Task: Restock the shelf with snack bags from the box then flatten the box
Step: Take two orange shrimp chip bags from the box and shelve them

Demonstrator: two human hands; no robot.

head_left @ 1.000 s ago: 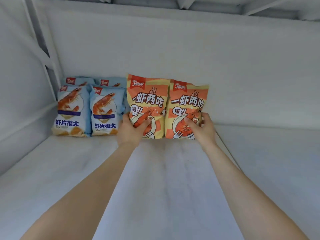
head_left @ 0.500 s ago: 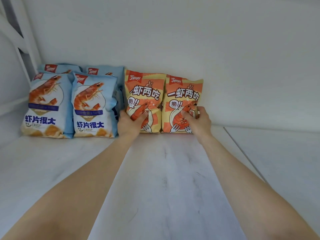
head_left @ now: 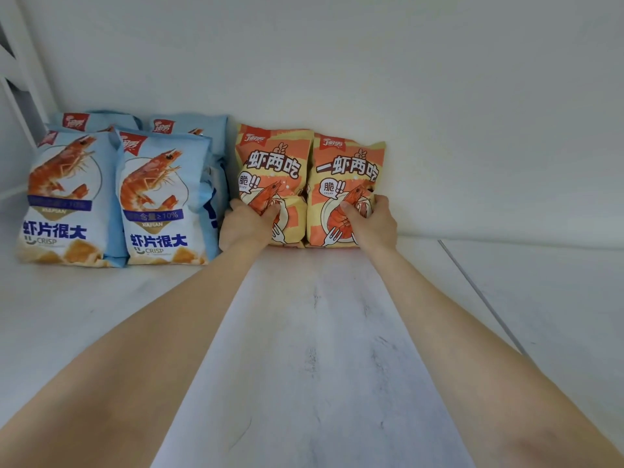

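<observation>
Two orange-and-yellow shrimp snack bags stand upright against the back wall of the white shelf. My left hand grips the lower part of the left orange bag. My right hand grips the lower part of the right orange bag. The two bags touch side by side. To their left stand several blue shrimp crisp bags in two rows, the nearest front one close to my left hand. The box is out of view.
The white back wall rises right behind the bags. A seam runs along the shelf to the right of my right arm. A white frame post stands at the far left.
The view has drawn closer to the shelf and tilted down. Both hands keep their grip on the orange bags, which sit slightly nearer the back wall.
</observation>
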